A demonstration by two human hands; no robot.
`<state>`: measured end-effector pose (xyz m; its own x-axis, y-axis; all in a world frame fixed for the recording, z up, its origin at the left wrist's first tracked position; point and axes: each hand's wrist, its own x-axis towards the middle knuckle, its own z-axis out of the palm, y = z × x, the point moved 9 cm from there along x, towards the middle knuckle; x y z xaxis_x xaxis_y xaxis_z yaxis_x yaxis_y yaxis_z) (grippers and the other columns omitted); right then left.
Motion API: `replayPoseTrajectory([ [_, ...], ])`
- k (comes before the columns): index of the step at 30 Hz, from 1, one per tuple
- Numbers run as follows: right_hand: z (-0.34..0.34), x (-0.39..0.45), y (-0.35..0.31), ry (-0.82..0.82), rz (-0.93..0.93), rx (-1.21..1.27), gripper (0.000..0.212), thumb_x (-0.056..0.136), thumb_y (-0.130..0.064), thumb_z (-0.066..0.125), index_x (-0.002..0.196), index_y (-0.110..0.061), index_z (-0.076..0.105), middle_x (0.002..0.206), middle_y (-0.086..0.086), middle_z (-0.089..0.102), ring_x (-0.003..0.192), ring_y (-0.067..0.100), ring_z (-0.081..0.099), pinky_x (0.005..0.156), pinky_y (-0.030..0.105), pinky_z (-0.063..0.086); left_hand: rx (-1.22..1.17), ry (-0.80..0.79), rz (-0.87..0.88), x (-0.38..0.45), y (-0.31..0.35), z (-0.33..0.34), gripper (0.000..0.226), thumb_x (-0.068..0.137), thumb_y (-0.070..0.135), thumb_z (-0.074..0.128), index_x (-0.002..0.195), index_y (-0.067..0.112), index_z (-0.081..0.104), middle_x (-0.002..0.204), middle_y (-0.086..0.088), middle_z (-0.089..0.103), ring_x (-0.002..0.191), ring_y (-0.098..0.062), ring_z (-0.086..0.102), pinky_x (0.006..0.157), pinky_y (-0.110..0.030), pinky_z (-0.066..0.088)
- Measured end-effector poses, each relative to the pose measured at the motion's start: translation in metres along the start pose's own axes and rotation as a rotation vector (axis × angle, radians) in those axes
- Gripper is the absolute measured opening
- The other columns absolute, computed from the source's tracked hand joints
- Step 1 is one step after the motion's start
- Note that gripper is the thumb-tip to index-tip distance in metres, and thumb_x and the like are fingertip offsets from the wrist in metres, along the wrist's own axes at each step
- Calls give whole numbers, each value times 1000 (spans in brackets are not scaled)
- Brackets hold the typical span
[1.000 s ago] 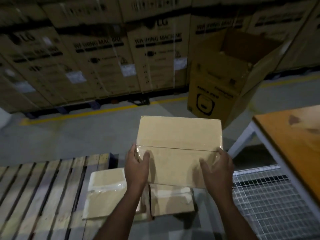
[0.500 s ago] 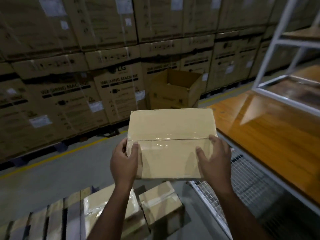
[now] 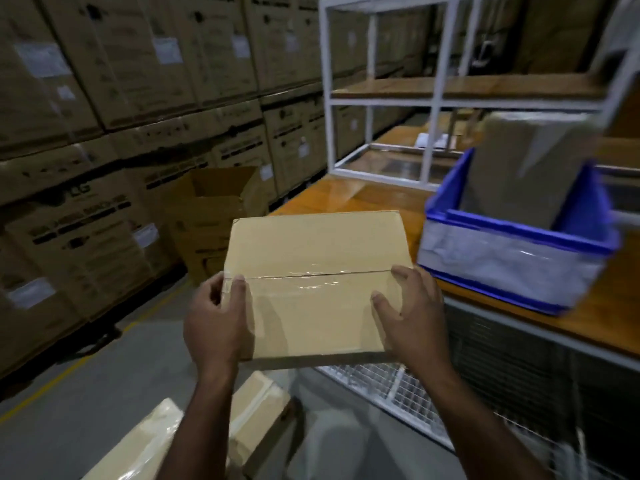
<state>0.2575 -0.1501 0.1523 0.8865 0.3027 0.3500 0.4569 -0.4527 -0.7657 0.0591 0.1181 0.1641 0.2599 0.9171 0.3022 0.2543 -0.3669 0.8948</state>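
Note:
A flat tan cardboard box sealed with clear tape across its top hangs in the air in front of me. My left hand grips its left edge, thumb on top and fingers curled round the side. My right hand grips its right near corner the same way. The box is level, its far right corner just over the edge of the wooden table.
A blue and white crate holding a brown box stands on the table, right of my box. A white shelf frame rises behind. An open carton and stacked cartons fill the left. Two taped boxes lie below.
I have lifted the box up from the pallet and turned right with it; the table, the blue crate and the white shelf frame have come into view. Both hands keep their grip.

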Motion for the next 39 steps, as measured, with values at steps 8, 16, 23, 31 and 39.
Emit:
replayPoseTrajectory([
  [8,-142,-46,64,156,64,-73,43,87,-33,71,126,-20,59,135,2,49,126,20,43,100,32,39,-42,-189,100,-102,70,69,46,96,53,60,130,22,63,121,-2,67,105,-24,63,90,-48,54],
  [16,-279,-108,141,295,201,-119,40,89,-35,70,125,-23,60,145,1,44,137,18,37,105,31,36,-64,-357,170,-235,139,138,39,95,49,60,124,24,66,114,-1,69,99,-24,64,88,-49,55],
  [23,-387,-156,206,433,314,-169,38,90,-39,69,124,-25,60,148,0,42,141,19,35,108,45,42,-98,-502,222,-340,186,195,39,95,46,63,127,24,67,117,1,71,106,-20,65,86,-38,48],
  [31,-465,-174,258,541,398,-205,38,89,-38,69,123,-24,61,150,3,41,141,22,35,106,49,43,-106,-661,332,-417,235,262,42,95,46,63,132,25,61,122,3,68,103,-12,58,83,-34,43],
  [39,-500,-148,301,596,443,-268,38,89,-38,70,123,-25,60,148,3,41,142,21,31,106,45,42,-155,-736,377,-441,265,344,56,95,44,65,143,20,53,140,-2,61,125,-21,57,101,-43,46],
])
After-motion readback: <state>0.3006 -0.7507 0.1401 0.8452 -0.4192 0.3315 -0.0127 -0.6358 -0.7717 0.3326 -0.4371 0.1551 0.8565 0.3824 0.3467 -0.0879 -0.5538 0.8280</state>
